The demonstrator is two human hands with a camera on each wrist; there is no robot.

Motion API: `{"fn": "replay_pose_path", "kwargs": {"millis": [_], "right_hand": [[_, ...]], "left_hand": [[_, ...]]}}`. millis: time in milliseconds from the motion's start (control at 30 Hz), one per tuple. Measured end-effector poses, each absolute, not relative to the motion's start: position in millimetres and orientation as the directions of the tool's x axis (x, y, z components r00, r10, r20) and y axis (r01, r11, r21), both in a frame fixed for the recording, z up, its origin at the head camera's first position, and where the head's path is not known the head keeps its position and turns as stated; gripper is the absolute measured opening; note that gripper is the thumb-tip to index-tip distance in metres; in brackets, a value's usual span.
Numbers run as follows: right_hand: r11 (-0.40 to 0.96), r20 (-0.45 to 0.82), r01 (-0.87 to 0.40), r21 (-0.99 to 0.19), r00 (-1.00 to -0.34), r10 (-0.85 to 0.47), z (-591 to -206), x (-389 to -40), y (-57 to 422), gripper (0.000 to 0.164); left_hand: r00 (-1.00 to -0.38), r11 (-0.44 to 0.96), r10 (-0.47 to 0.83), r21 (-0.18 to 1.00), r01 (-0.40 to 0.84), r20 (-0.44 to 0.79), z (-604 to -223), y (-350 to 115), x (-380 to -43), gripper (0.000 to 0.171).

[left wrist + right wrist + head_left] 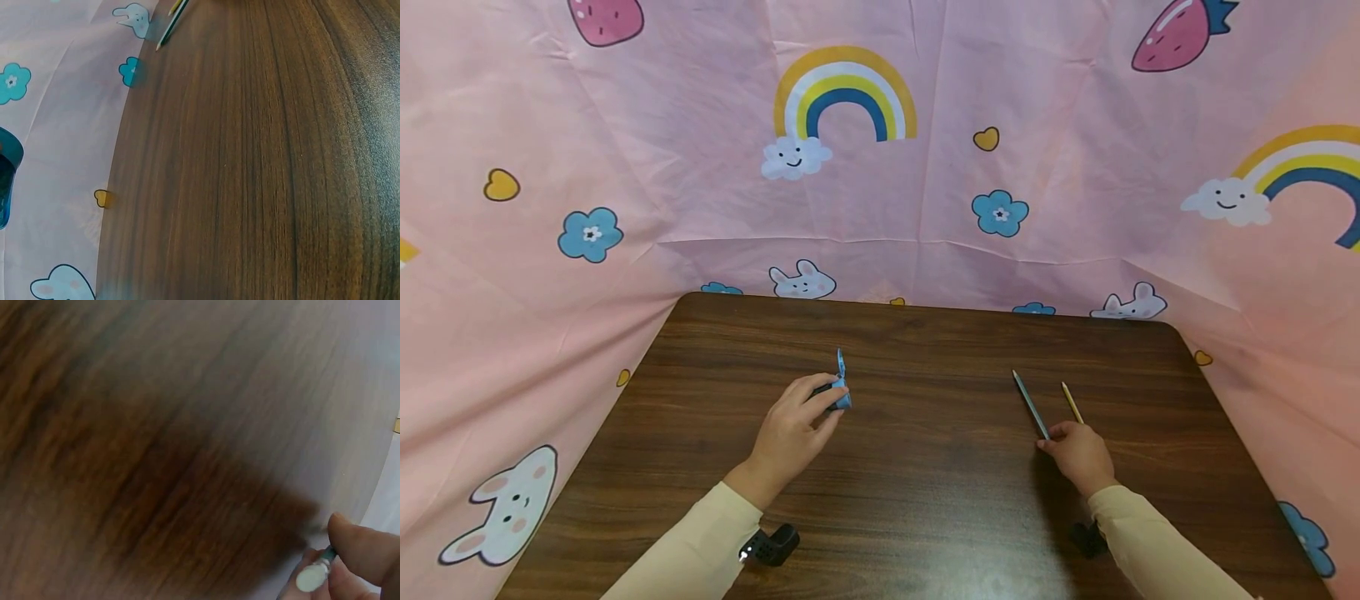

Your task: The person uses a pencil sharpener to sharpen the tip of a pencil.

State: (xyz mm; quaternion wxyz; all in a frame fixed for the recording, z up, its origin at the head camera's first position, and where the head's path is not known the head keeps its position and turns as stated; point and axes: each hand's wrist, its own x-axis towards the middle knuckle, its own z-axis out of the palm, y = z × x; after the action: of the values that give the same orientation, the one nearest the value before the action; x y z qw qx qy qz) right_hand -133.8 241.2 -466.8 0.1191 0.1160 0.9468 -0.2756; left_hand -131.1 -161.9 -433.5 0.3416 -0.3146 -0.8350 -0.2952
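My left hand [788, 433] holds a small blue object with an upright flap [842, 393] above the left half of the table. Its kind is not clear; a dark part shows beside the fingers, and only a slice of it enters the left edge of the left wrist view. On the right, my right hand [1078, 457] pinches a blue-green pencil [1030, 404] near its back end, tip pointing away from me. The pale end of that pencil [312, 577] shows between thumb and fingers in the right wrist view. A yellow pencil [1072, 402] lies just beyond the hand, its rear hidden.
The dark wooden table [910, 467] has rounded far corners. Behind and beside it hangs a pink cloth [715, 108] printed with rainbows, flowers and rabbits. A black device [775, 546] is strapped at the left wrist, another [1087, 540] at the right.
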Motion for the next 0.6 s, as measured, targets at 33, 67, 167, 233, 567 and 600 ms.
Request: {"fn": "replay_pose_path", "kwargs": {"millis": [33, 67, 167, 233, 567, 600], "right_hand": [[0.821, -0.295, 0.290, -0.491, -0.943, 0.156, -467.6, -134.1, 241.6, 0.032], [0.823, -0.297, 0.291, -0.488, -0.942, 0.157, -468.0, -134.2, 241.8, 0.031], [0.817, -0.314, 0.305, -0.489, -0.936, 0.162, -468.9, -134.6, 242.5, 0.030], [0.814, -0.319, 0.310, -0.491, -0.934, 0.163, -468.0, -134.6, 242.1, 0.029], [0.837, -0.286, 0.258, -0.483, -0.950, 0.128, -466.8, -137.1, 240.4, 0.024], [0.838, -0.284, 0.254, -0.482, -0.951, 0.124, -467.4, -137.4, 240.6, 0.024]], "left_hand": [[-0.571, 0.628, 0.324, 0.280, 0.726, 0.755, -433.5, -162.0, -131.0, 0.037], [-0.572, 0.629, 0.324, 0.280, 0.725, 0.754, -433.5, -162.0, -130.9, 0.037], [-0.576, 0.630, 0.325, 0.283, 0.724, 0.750, -433.5, -162.0, -130.8, 0.037], [-0.577, 0.629, 0.325, 0.284, 0.724, 0.750, -433.3, -162.0, -130.8, 0.037], [-0.587, 0.619, 0.327, 0.301, 0.725, 0.741, -433.7, -162.1, -130.4, 0.036], [-0.588, 0.620, 0.327, 0.302, 0.724, 0.740, -433.8, -162.1, -130.4, 0.036]]}}
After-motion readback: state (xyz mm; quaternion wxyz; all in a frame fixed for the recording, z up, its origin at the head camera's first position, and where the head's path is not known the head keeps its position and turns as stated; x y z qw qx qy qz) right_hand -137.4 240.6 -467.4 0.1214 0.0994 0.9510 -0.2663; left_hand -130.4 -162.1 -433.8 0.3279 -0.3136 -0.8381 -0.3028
